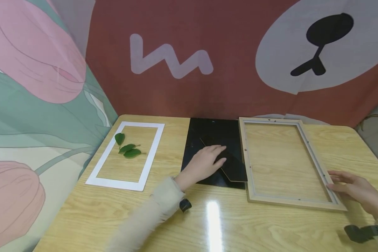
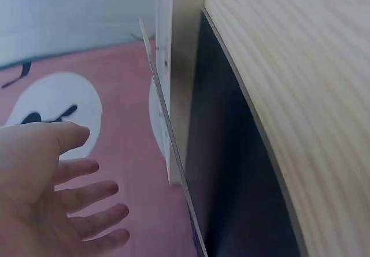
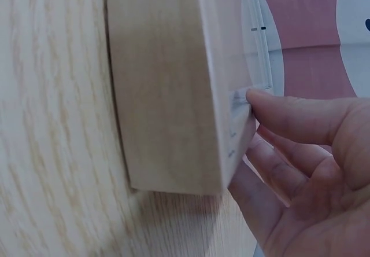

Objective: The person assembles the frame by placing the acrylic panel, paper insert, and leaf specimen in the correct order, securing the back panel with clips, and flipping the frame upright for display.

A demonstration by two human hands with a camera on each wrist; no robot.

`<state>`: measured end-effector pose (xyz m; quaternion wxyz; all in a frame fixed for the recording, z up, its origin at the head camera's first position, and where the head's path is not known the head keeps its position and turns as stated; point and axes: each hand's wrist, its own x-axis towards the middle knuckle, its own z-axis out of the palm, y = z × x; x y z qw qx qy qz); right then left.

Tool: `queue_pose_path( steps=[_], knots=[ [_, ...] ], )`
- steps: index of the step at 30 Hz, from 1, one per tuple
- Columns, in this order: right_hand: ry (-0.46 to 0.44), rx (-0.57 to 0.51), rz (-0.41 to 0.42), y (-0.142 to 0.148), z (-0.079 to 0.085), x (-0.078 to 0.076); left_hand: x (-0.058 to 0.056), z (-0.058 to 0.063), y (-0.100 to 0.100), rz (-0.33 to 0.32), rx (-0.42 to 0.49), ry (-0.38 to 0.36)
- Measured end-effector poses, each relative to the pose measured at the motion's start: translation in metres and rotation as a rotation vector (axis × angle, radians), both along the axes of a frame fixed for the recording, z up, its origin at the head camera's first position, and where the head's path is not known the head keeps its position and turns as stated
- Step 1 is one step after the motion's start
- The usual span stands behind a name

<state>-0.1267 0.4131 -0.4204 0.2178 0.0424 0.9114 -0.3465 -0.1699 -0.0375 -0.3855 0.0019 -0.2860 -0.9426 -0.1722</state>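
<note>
My left hand (image 1: 204, 162) hovers with loosely spread fingers over a black backing board (image 1: 201, 127) on the table. On that board a thin black flap (image 1: 236, 169) with a pale edge slants up; in the left wrist view a gap shows between the fingers and this flap. Beside the board lies a light wooden picture frame (image 1: 246, 150), partly touching or overlapping the board's right side. My right hand (image 1: 356, 189) grips the frame's right side near the front corner, thumb on top and fingers at the outer edge, as the right wrist view shows.
A white rectangular mat (image 1: 146, 168) lies at the table's left. Several green leaves (image 1: 132, 153) rest on and inside it. Behind the table (image 1: 233, 224) hangs a printed cloth (image 1: 176, 98). Light glares off the table's front.
</note>
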Motion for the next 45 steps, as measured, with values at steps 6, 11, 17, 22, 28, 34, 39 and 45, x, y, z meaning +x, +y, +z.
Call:
queue_pose_path(
  steps=[6,11,17,22,28,34,39,45],
  knots=[
    [0.033,-0.026,0.012,0.003,-0.004,0.001,0.001,-0.003,-0.048,0.088,0.134,-0.093],
    [0.044,-0.032,0.019,0.004,-0.003,0.003,0.004,-0.001,-0.090,0.210,0.208,-0.178],
    [0.044,-0.016,0.028,0.003,-0.001,0.004,0.003,0.004,-0.147,0.296,0.331,-0.238],
    [0.028,-0.009,0.019,0.001,0.002,0.004,0.004,0.011,-0.194,0.368,0.385,-0.257],
    [0.035,-0.010,0.013,0.000,0.001,0.005,0.009,0.018,-0.243,0.432,0.364,-0.318],
    [0.043,-0.030,0.007,0.001,0.000,0.007,0.015,0.016,-0.287,0.480,0.324,-0.344],
    [0.036,-0.024,0.002,0.001,0.000,0.007,0.019,0.009,-0.316,0.529,0.238,-0.295],
    [0.027,-0.021,-0.011,-0.001,-0.001,0.006,0.023,0.003,-0.336,0.569,0.170,-0.260]
  ],
)
